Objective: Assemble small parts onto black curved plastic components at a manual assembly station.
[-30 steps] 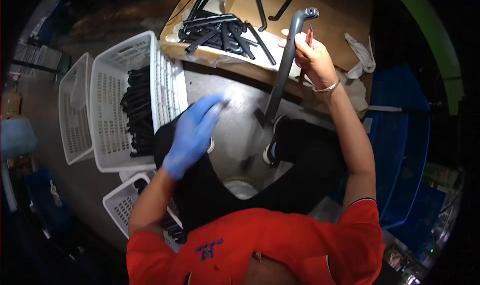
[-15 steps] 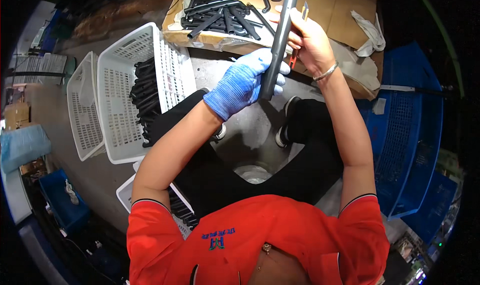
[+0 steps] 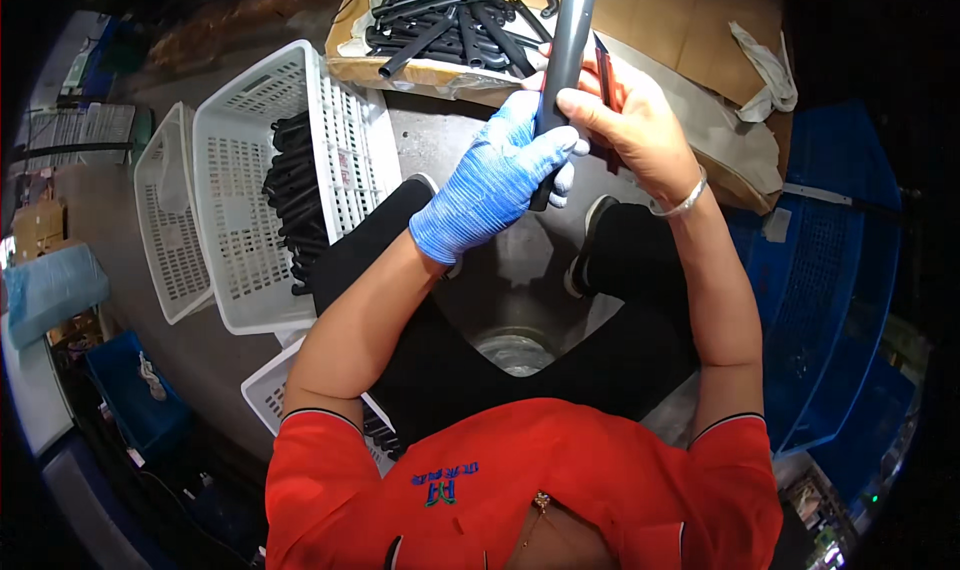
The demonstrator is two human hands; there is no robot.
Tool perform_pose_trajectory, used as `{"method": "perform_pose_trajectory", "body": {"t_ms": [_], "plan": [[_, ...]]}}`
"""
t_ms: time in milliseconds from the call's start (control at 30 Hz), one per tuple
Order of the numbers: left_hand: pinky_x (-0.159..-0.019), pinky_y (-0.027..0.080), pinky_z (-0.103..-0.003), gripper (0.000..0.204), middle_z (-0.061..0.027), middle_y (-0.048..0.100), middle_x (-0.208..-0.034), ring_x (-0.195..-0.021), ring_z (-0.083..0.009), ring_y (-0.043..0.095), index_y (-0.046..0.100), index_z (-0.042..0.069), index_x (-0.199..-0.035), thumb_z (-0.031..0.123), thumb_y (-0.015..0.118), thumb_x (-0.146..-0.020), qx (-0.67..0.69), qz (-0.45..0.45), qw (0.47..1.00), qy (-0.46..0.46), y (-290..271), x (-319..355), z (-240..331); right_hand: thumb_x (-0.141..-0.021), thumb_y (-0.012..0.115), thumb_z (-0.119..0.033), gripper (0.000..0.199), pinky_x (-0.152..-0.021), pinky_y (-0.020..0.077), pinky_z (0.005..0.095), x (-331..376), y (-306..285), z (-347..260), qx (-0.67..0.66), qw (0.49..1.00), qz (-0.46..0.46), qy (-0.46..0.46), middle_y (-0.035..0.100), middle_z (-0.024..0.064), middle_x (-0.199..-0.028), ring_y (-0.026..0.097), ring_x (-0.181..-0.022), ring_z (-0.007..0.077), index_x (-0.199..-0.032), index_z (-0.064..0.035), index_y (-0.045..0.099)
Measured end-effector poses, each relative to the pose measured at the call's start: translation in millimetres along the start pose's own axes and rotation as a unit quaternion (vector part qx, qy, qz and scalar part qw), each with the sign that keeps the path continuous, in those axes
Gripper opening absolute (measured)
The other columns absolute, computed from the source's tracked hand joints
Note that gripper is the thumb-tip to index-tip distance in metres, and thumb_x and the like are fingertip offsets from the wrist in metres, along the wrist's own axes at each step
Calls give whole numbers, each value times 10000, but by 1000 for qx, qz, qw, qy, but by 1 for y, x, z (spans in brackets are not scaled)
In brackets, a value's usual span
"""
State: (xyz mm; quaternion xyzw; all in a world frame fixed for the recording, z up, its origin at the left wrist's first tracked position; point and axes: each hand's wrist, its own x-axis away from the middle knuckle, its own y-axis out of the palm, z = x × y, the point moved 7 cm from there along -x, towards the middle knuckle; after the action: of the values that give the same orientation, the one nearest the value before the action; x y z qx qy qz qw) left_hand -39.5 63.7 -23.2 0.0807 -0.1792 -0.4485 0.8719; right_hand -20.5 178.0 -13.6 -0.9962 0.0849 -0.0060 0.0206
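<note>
Both hands clamped on grey tube, brown cardboard box behind, white basket left

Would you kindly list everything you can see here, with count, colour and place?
Tube: one, grey, upright in both hands, top centre.
Tool: one, red and dark, in the right hand beside the tube.
Black tubes: a pile, on the cardboard, top centre.
Cardboard: brown sheets, top right.
Rag: one, white, on the cardboard.
Large basket: one, white, left, holding more black tubes.
Small basket: one, white, far left.
Low basket: one, white, by the left elbow.
Blue crates: stacked, right.
Bracelet: one, silver, right wrist.
Left hand: blue glove, gripping the tube.
Right hand: bare, gripping tube and tool.
</note>
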Motion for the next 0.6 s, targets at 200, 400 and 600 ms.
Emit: {"method": "perform_pose_trajectory", "body": {"t_ms": [200, 400, 600], "plan": [[-544, 432, -217, 194, -36, 523, -795, -599, -82, 490, 446, 40, -1053, 166, 510, -921, 69, 62, 994, 51, -17, 8, 8, -928, 480, -74, 172, -654, 434, 251, 21, -1, -37, 292, 945, 126, -79, 567, 75, -774, 558, -700, 133, -1083, -16, 524], [-508, 410, -202, 197, -25, 515, -763, -578, -73, 483, 472, 45, -1065, 163, 524, -915, 10, 101, 991, 88, -23, 10, 14, -827, 558, 26, 227, -595, 452, 292, 40, 25, -65, 416, 870, 117, -237, 593, 122, -785, 598, -657, 242, -1041, -49, 574], [-464, 419, -191, 183, -3, 474, -729, -553, -46, 468, 425, 61, -1032, 147, 530, -910, 4, 93, 991, 96, -22, 10, 17, -786, 612, 17, 180, -595, 466, 297, 42, 31, -66, 449, 856, 96, -236, 610, 102, -805, 603, -669, 255, -958, -36, 622]]}}
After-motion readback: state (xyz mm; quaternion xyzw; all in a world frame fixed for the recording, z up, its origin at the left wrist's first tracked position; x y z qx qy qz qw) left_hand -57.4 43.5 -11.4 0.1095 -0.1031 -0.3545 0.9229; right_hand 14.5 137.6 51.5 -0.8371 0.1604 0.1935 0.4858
